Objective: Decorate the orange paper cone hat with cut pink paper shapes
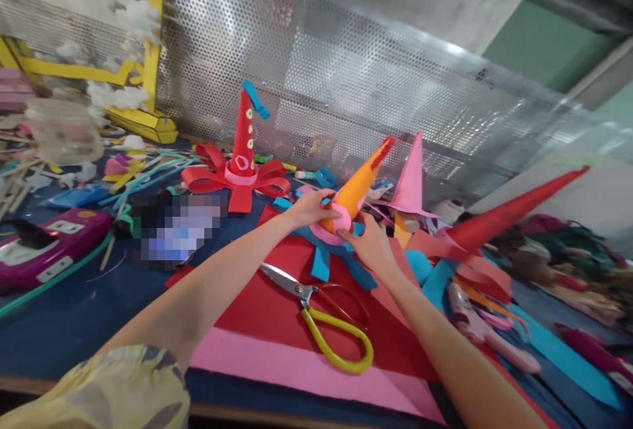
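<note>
Both my hands reach out to an orange paper cone with a red tip and a pink band at its base, standing on blue petal strips. My left hand grips the base from the left. On the right side, my right hand pinches the pink band. The cone leans to the right. Under it lies a red felt sheet with a pink sheet nearer to me. Scissors with yellow and red handles lie on the red sheet, between my forearms.
A finished red cone hat with red loops stands at the back, a pink cone to the right of the orange one, a long red cone farther right. A magenta glue gun lies left. Paper scraps cover the blue tabletop; a perforated metal wall stands behind.
</note>
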Demonstrator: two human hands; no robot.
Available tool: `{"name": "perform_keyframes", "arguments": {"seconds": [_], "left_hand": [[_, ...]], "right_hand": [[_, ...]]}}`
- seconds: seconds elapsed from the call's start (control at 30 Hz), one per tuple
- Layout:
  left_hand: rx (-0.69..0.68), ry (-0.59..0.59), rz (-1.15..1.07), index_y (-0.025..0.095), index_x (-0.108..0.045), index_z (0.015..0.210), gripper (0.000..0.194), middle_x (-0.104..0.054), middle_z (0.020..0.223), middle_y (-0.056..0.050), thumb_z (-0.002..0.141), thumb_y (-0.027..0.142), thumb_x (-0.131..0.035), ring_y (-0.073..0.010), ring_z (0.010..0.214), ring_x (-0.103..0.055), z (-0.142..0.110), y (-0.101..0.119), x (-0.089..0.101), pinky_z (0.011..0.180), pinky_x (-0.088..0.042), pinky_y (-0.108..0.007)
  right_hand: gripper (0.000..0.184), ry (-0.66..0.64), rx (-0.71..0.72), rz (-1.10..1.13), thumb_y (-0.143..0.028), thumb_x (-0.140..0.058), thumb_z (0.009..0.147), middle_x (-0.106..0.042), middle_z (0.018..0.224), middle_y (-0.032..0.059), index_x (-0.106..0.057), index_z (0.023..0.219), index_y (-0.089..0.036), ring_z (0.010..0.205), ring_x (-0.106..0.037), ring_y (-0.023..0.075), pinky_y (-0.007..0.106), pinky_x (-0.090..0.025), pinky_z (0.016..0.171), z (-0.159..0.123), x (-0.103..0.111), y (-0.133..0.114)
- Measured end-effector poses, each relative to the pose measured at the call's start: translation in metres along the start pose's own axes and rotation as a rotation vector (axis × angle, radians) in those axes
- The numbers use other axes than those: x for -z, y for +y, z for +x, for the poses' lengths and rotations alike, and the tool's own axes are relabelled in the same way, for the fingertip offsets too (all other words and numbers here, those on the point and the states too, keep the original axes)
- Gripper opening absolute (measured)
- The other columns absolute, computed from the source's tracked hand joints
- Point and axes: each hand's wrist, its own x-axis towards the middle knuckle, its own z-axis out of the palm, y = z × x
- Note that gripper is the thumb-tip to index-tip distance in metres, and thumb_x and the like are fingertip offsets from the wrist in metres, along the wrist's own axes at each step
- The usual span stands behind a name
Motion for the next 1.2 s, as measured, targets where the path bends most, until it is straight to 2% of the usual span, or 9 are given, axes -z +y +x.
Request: {"name": "perform_keyframes", "arguments": {"seconds": [0.1,0.3,0.47,0.63,0.77,0.9,1.0,1.07,1.2], "left_hand": [[-0.003,0.006,0.003,0.015,-0.061,0.109,0.046,-0.067,0.105,-0.007,0.070,0.038,-0.068,-0.0233,0.095,-0.060,0.000,0.001,0.000,0.086,-0.044,-0.032],[0.019,0.023,0.008,0.016,-0.063,0.106,0.044,-0.068,0.102,-0.006,0.069,0.038,-0.069,-0.0231,0.095,-0.059,-0.004,0.008,-0.001,0.085,-0.044,-0.032],[0.024,0.042,-0.006,0.015,-0.064,0.104,0.042,-0.068,0.100,-0.007,0.068,0.035,-0.071,-0.0231,0.096,-0.059,-0.005,0.012,0.000,0.088,-0.043,-0.033],[0.038,0.068,-0.038,0.015,-0.063,0.106,0.045,-0.066,0.109,-0.009,0.065,0.033,-0.073,-0.0251,0.104,-0.057,-0.008,0.015,0.001,0.094,-0.041,-0.035],[0.064,0.109,-0.085,0.013,-0.061,0.107,0.051,-0.063,0.113,-0.012,0.062,0.031,-0.076,-0.0273,0.110,-0.055,-0.013,0.018,0.001,0.098,-0.038,-0.037],[0.115,0.204,-0.157,0.014,-0.054,0.113,0.061,-0.058,0.118,-0.013,0.059,0.028,-0.078,-0.0266,0.111,-0.052,-0.020,0.022,0.002,0.097,-0.038,-0.040],[0.174,0.302,-0.224,0.012,-0.051,0.112,0.058,-0.056,0.114,-0.015,0.062,0.026,-0.076,-0.0254,0.107,-0.052,-0.029,0.034,0.003,0.093,-0.040,-0.041],[0.205,0.321,-0.294,0.011,-0.051,0.108,0.050,-0.058,0.108,-0.015,0.067,0.030,-0.072,-0.0231,0.098,-0.055,-0.039,0.049,0.001,0.087,-0.044,-0.039],[0.213,0.190,-0.478,0.012,-0.059,0.092,0.031,-0.065,0.088,-0.008,0.075,0.038,-0.064,-0.0166,0.078,-0.060,-0.066,0.085,-0.002,0.072,-0.049,-0.031]], "right_hand": [[0.042,0.006,0.017,-0.033,-0.046,-0.066,0.070,-0.066,0.099,0.0103,-0.058,0.099,-0.016,0.094,-0.056,0.0287,0.041,-0.044,0.077,-0.002,0.006,0.003],[0.023,-0.081,0.104,-0.097,-0.037,-0.058,0.087,-0.064,0.087,0.0022,-0.061,0.087,-0.014,0.083,-0.061,0.0169,0.038,-0.048,0.078,-0.004,0.008,-0.003],[0.020,-0.154,0.087,-0.142,-0.032,-0.055,0.091,-0.064,0.095,0.0037,-0.062,0.096,-0.014,0.083,-0.062,0.0163,0.036,-0.052,0.075,-0.004,0.008,-0.006],[0.022,-0.194,0.067,-0.131,-0.032,-0.054,0.091,-0.064,0.094,0.0036,-0.061,0.099,-0.014,0.080,-0.063,0.0157,0.035,-0.053,0.072,-0.004,0.011,-0.005],[0.020,-0.187,0.063,-0.099,-0.031,-0.055,0.091,-0.064,0.094,0.0034,-0.061,0.098,-0.013,0.080,-0.063,0.0156,0.034,-0.053,0.072,-0.005,0.013,-0.007],[0.021,-0.143,0.068,-0.041,-0.033,-0.055,0.090,-0.064,0.088,0.0020,-0.062,0.092,-0.013,0.075,-0.062,0.0145,0.033,-0.052,0.070,-0.005,0.021,-0.011],[0.022,-0.073,0.083,0.028,-0.033,-0.055,0.090,-0.063,0.080,0.0005,-0.061,0.084,-0.014,0.071,-0.060,0.0137,0.032,-0.049,0.068,-0.005,0.034,-0.015],[0.023,-0.059,0.123,0.100,-0.033,-0.055,0.088,-0.062,0.072,-0.0003,-0.062,0.077,-0.014,0.065,-0.057,0.0135,0.028,-0.045,0.063,-0.007,0.044,-0.021],[0.030,-0.183,0.250,0.267,-0.038,-0.051,0.086,-0.060,0.062,-0.0010,-0.064,0.072,-0.015,0.059,-0.055,0.0135,0.024,-0.040,0.054,-0.025,0.058,-0.040]]}}
